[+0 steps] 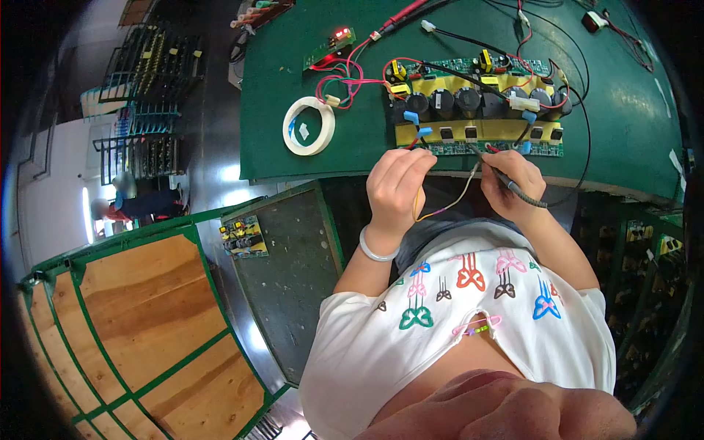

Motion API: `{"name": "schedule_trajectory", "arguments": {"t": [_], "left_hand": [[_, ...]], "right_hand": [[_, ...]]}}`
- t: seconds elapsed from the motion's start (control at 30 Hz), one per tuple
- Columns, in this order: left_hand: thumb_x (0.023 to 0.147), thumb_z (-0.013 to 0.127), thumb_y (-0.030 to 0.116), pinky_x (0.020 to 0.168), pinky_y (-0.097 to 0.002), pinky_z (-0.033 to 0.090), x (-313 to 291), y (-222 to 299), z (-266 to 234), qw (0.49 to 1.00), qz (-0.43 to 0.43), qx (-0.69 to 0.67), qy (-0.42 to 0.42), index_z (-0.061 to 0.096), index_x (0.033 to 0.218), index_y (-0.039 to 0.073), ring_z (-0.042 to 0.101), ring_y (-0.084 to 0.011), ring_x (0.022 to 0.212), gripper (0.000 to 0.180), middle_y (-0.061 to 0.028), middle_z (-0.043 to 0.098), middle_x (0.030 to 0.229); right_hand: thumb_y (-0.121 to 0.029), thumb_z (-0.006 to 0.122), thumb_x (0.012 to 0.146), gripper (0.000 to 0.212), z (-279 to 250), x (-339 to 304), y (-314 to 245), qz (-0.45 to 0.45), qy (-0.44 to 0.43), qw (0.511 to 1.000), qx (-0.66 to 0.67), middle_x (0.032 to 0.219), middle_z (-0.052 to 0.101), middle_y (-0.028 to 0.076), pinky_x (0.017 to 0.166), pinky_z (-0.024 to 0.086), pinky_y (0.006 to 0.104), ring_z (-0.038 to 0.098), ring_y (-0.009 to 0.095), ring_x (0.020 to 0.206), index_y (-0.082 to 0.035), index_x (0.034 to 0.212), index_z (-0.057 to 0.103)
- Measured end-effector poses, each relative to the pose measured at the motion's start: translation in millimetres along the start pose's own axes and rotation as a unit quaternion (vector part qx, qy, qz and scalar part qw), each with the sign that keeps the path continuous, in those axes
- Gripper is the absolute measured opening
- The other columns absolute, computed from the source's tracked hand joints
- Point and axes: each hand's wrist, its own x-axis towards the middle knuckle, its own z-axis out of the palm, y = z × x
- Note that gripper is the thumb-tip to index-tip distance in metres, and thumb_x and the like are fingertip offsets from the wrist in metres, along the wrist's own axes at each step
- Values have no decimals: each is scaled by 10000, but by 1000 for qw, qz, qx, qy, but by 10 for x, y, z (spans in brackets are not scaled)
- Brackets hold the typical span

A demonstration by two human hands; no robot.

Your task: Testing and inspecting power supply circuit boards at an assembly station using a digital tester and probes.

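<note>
While working along the near edge of the long green circuit board with black round capacitors [499, 129], flat on the green-topped bench [356, 155], better steady both wrists for fine movements. Note the right hand's grip [515, 176] closed around a slim dark tool with a grey ribbed sleeve [522, 192]; the left hand's grip [398, 182] drawn together at the board's front left corner, too hidden to tell its contents. Leave slack in the thin yellowish wire [442, 210] looping between both hands. Mind the bench's front edge, passing beneath them. For room, use the bare green stretch between board and round white tape roll [328, 126]; avoid snagging the thin black cable [589, 139] at right.
</note>
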Motion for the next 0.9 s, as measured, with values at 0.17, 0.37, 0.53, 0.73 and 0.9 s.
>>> {"name": "schedule_trajectory", "arguments": {"t": [0.17, 0.37, 0.53, 0.73, 0.9], "left_hand": [[707, 626, -59, 762, -419, 557, -14, 29, -11, 1000, -1, -3, -4, 698, 929, 19, 672, -322, 847, 246, -122, 703, 931], [706, 646, -72, 723, -406, 554, -9, 92, -38, 1000, -6, -19, -6, 685, 930, -3, 667, -328, 819, 238, -131, 695, 905], [697, 649, -85, 709, -396, 553, 43, 92, -48, 999, -3, -33, -6, 678, 913, -7, 667, -323, 811, 232, -129, 695, 898], [678, 641, -107, 703, -393, 554, 88, 39, -31, 999, -10, -39, -6, 683, 904, 4, 668, -315, 808, 255, -121, 699, 898], [664, 637, -110, 716, -395, 556, 58, -10, -64, 1000, -8, -10, -16, 691, 892, 16, 673, -316, 819, 266, -116, 705, 901]], "right_hand": [[96, 680, 723, 308, -69, 9, -55, 8, -19, 1000, -6, 777, 643, 135, 633, 538, 352, 654, 298, 662, 17, 1019, 647], [97, 680, 706, 309, -62, -35, -87, 8, -4, 1000, -13, 780, 652, 152, 619, 542, 356, 659, 317, 660, 13, 1001, 641], [113, 676, 749, 245, -107, 33, -206, 60, -1, 998, -4, 770, 651, 159, 595, 534, 346, 660, 307, 647, 6, 965, 633], [58, 646, 825, 101, -544, 658, -222, 25, 34, 999, -20, 767, 660, 88, 572, 482, 258, 627, 135, 645, 17, 917, 642], [-164, 635, 980, 139, -613, 1445, 201, 229, -95, 964, 100, 823, 609, -16, 672, 481, 221, 600, 53, 747, -27, 972, 615]]}}
